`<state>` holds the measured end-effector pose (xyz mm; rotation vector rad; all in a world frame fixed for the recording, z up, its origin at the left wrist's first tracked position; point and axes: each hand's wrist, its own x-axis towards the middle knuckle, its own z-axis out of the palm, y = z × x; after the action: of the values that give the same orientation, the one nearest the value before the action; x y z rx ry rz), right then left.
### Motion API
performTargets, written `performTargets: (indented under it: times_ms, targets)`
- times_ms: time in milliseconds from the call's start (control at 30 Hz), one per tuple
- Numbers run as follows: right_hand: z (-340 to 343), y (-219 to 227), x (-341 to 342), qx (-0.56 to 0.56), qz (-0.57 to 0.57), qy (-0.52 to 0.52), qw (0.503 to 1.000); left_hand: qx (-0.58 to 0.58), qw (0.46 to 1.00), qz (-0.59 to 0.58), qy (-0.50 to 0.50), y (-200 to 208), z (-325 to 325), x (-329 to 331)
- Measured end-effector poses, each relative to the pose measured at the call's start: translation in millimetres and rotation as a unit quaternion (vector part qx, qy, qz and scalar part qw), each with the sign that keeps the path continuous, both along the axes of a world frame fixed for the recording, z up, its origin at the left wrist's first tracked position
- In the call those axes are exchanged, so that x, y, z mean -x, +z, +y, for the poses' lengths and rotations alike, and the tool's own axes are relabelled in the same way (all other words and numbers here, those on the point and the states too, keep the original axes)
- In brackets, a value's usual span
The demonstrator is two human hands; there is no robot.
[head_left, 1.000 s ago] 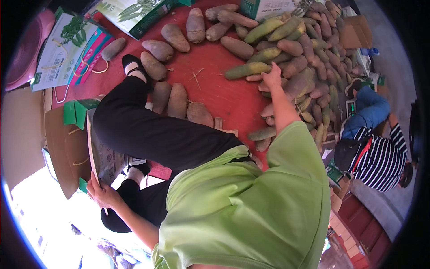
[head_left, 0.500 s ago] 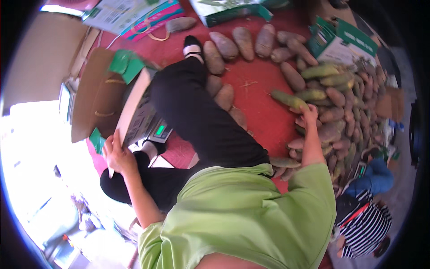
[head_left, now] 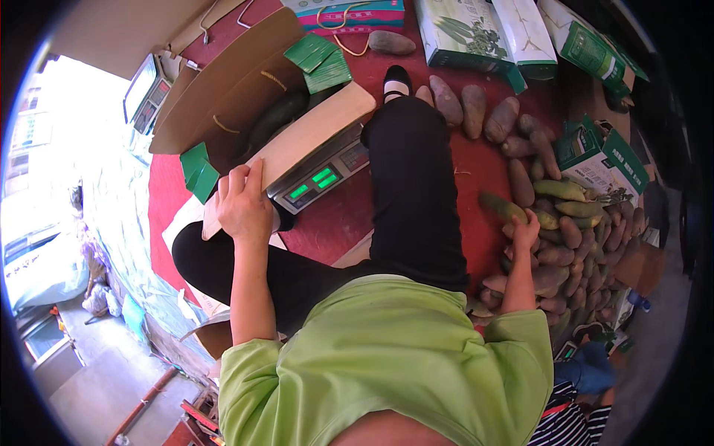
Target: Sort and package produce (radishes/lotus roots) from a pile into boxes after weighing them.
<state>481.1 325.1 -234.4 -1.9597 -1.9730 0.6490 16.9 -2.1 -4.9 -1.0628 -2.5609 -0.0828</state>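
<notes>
My left hand (head_left: 244, 204) is closed on the near flap (head_left: 309, 141) of an open cardboard box (head_left: 216, 97). A dark rounded thing (head_left: 271, 123) lies inside the box, mostly hidden by the flap. Under the box's near side is a weighing scale (head_left: 323, 178) with lit green digits. On my right, my right hand (head_left: 525, 232) grips one end of a long green radish (head_left: 500, 206), whose other end points left over the red floor covering. Beside that hand spreads a heap of green and reddish-brown radishes (head_left: 576, 256).
Several reddish-brown radishes (head_left: 473, 111) form a curved row beyond my leg. Printed cartons (head_left: 468, 33) stand at the back, and a green-white carton (head_left: 602, 160) adjoins the heap. Another scale (head_left: 145, 93) is behind the box. A person in a striped top (head_left: 573, 416) is at lower right.
The view has swung left, so the scene sits further right and more of the box's inside and scale shows. Both hands keep their hold on the flap and the radish.
</notes>
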Motion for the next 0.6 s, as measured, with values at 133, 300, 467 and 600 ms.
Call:
performTargets:
  times_ms: [133,300,467,600]
  targets:
    - [2.4,19.1,35.8,0.010,-0.034,0.009,0.999,-0.002,1.000,-0.011,-0.008,4.5,-1.2,2.5]
    - [7.2,24.1,51.5,-0.030,-0.102,0.077,0.991,-0.026,0.999,-0.031,-0.031,6.9,-3.8,5.6]
    - [9.7,23.2,53.2,-0.029,-0.124,0.083,0.988,-0.033,0.997,-0.068,-0.018,9.1,-5.0,3.9]
    - [8.7,24.9,56.9,-0.023,-0.147,0.078,0.986,-0.066,0.995,-0.055,-0.055,10.0,-6.4,4.0]
